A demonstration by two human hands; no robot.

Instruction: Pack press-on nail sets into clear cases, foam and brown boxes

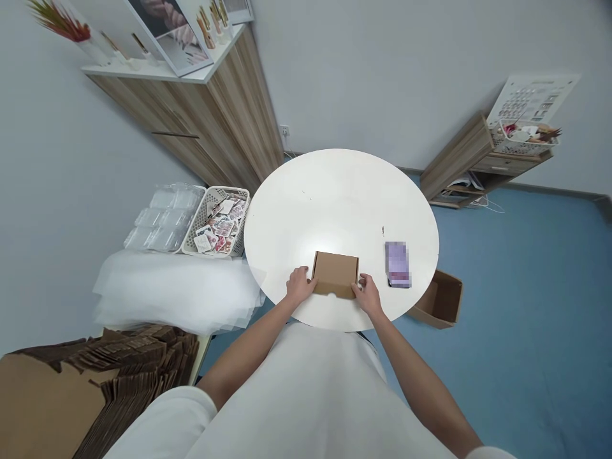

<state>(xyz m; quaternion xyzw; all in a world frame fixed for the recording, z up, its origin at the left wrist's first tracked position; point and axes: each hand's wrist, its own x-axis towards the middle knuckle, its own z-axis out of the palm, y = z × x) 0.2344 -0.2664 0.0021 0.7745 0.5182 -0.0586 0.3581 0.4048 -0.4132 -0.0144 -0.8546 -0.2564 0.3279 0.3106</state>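
A small brown cardboard mailer box (336, 266), its lid closed, lies near the front edge of the round white table (335, 197). At its left front corner, my left hand (299, 285) grips the side, thumb against the cardboard and fingers curled. My right hand (368, 295) holds the opposite front corner the same way, its thumb pressed to the box. To the right of that hand lies a phone (398, 264) with a blurred purple screen.
On the left are a white basket of printed cards (188, 242), clear plastic trays (165, 217), translucent sheets (176, 290) and stacked flat cardboard (52, 395). An open carton (440, 298) stands on the floor at right. Wooden cabinets (239, 108) line the wall.
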